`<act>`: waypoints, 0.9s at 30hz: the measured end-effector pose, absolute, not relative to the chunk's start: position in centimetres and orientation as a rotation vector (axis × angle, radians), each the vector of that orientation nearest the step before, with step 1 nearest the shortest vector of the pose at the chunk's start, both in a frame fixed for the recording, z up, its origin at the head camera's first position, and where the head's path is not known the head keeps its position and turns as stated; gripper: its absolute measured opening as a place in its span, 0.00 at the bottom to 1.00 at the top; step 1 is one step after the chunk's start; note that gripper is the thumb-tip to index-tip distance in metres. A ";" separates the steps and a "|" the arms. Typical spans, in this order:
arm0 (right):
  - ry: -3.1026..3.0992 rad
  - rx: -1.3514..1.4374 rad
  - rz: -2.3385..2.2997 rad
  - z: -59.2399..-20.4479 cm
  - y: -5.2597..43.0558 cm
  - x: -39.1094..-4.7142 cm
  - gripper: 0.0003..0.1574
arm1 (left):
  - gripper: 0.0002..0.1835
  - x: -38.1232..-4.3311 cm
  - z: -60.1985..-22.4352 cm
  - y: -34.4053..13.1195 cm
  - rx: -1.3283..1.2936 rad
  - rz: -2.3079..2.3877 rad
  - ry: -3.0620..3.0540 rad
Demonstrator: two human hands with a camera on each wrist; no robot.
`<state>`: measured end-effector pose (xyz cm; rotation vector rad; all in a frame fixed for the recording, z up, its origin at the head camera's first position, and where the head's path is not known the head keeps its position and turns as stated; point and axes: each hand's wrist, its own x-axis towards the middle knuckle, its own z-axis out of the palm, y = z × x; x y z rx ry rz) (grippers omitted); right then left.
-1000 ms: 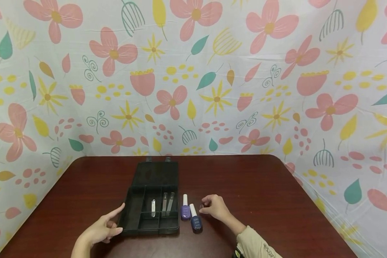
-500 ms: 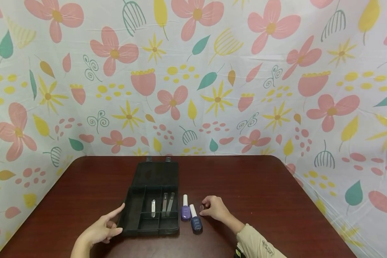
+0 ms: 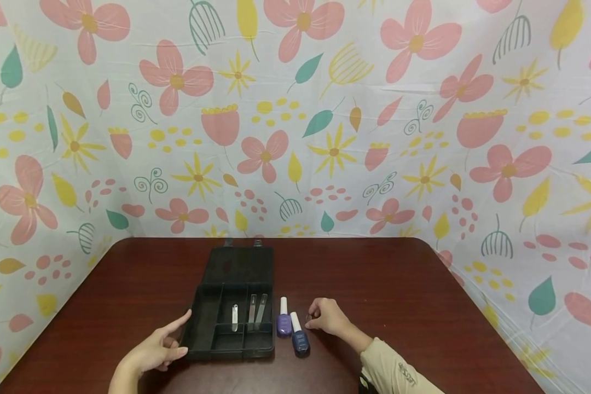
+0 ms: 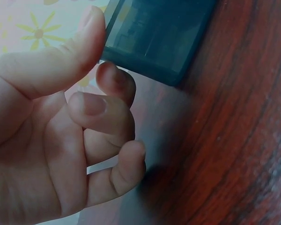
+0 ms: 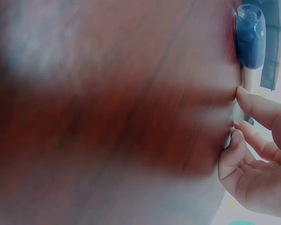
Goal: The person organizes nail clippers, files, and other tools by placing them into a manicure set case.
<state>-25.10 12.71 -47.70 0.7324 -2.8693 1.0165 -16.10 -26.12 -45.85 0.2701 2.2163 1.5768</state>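
Note:
A black compartment box (image 3: pixel 207 323) lies with its lid (image 3: pixel 238 265) folded back on the table. My left hand (image 3: pixel 152 347) holds its front left corner, index finger along the side and thumb at the front; the other fingers curl free in the left wrist view. Inside lie a nail clipper (image 3: pixel 235 318) and two slim flat files (image 3: pixel 257 312). Right of the box are a purple nail polish bottle (image 3: pixel 284 324) and a dark blue one (image 3: pixel 300 340), both white-capped. Beside them my right hand (image 3: pixel 331 317) pinches a small clear object (image 3: pixel 308 317), mostly hidden by the fingertips.
The dark red-brown table (image 3: pixel 399 290) has rounded far corners. Behind it and along the sides hangs a white cloth (image 3: pixel 295 208) printed with flowers and leaves. The bottles stand between the box and my right hand.
Both hands, the box and the bottles keep their places. The small clear object between my right fingertips seems slightly turned; the head view has shifted a little.

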 end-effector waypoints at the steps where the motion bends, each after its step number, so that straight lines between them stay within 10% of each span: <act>1: -2.870 0.749 1.005 -47.7 12.7 -25.1 0.16 | 0.45 -16.1 -45.9 -26.1 0.272 1.577 2.215; 27: -2.871 0.742 1.059 -47.6 12.4 -25.8 0.19 | 0.45 -16.2 -45.9 -26.2 0.279 1.605 2.172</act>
